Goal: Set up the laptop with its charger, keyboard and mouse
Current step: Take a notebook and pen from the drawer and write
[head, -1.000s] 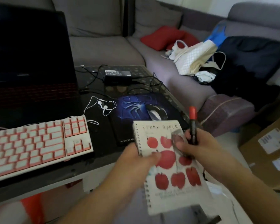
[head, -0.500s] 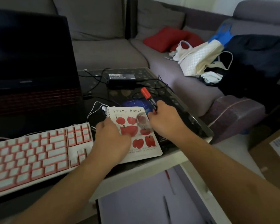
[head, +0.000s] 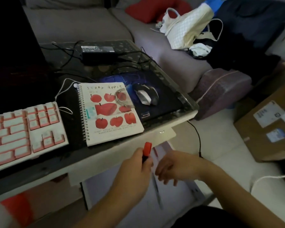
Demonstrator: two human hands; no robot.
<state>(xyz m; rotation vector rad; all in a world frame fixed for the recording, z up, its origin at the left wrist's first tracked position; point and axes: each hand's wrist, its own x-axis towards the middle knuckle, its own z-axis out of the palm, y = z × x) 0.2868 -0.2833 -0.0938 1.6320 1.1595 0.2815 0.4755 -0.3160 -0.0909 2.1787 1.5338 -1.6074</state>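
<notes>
The dark laptop (head: 15, 46) stands open at the table's left, with the pink-and-white keyboard (head: 23, 129) in front of it. Behind, the black charger brick (head: 97, 53) lies among its cables. The mouse (head: 146, 95) sits on a blue-patterned pad (head: 164, 99). An apple-covered spiral notebook (head: 110, 112) lies flat between keyboard and mouse. In front of the table edge my left hand (head: 135, 168) grips a red-capped marker (head: 146, 148). Right beside it, my right hand (head: 173, 167) holds nothing and its fingers are loosely curled.
White earphones (head: 64, 89) trail by the notebook. An open drawer (head: 138, 203) holding pens sits under my hands. A black cable (head: 197, 135) hangs off the table's right edge. Cardboard boxes (head: 266, 129) stand on the floor at right; bags and clothes cover the sofa (head: 187, 27).
The notebook has been laid on the table and let go. Both hands pulled back toward me below the table edge, and the marker passed from my right hand to my left.
</notes>
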